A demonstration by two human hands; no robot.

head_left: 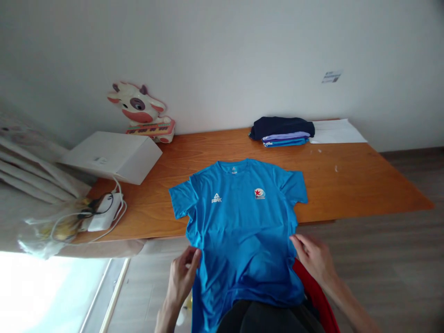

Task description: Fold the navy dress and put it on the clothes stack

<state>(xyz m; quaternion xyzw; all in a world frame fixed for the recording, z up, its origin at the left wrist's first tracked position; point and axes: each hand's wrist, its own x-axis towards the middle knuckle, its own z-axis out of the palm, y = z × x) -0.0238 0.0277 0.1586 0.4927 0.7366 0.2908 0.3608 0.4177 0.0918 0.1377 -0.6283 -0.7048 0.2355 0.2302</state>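
A blue short-sleeved T-shirt (239, 217) is spread face up, collar away from me, with a white logo and a small round badge on its chest. Its upper part lies on the wooden table (360, 185), and the lower part hangs over the front edge toward my lap. My left hand (183, 273) pinches the shirt's left side below the sleeve. On the opposite side, my right hand (315, 259) has its thumb and forefinger closed at the shirt's edge. Something red (314, 291) shows beneath the shirt near my right wrist.
Folded clothes (282, 129) are stacked against the wall beside a white sheet (338, 131). On the left stand a cow-shaped toy keyboard (142, 111), a white box (114, 155) and a power strip (106, 212) with cables. A clear plastic bag (48, 231) sits at the left edge.
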